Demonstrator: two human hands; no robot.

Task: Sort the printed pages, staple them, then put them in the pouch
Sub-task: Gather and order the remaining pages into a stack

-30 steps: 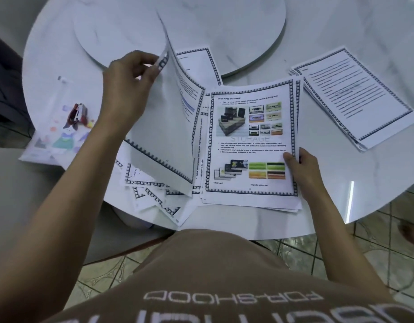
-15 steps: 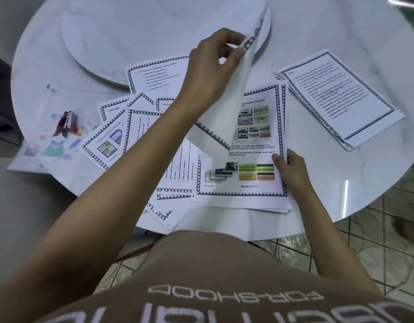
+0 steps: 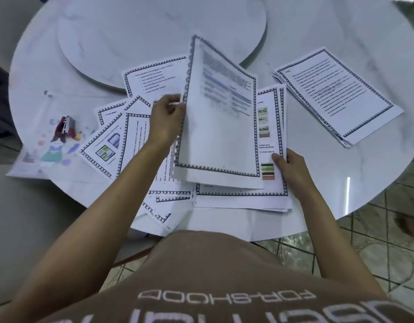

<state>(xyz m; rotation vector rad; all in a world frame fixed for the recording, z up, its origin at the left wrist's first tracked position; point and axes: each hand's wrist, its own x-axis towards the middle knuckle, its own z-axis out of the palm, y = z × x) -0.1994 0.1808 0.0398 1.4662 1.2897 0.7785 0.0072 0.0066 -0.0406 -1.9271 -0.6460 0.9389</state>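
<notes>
My left hand (image 3: 166, 118) pinches the left edge of a bordered printed page (image 3: 220, 127), holding it face up over the pile of pages (image 3: 274, 183) in front of me. My right hand (image 3: 288, 167) presses on that pile's right edge, thumb on the top sheet with coloured pictures. Loose bordered pages (image 3: 117, 141) lie fanned out to the left. A separate neat stack of text pages (image 3: 336, 94) sits at the right. A red and grey stapler (image 3: 65, 127) rests on a clear pouch with cartoon prints (image 3: 38, 155) at the far left.
Everything lies on a round white marble table (image 3: 364, 183) with a raised turntable (image 3: 154, 31) at its centre. The table's edge is close to my body. Tiled floor shows at the lower right, and a pale surface sits at the lower left.
My left hand lifted a page from the left, swung it over to the right and turned it face up above the pile. My right hand stayed on the pile.
</notes>
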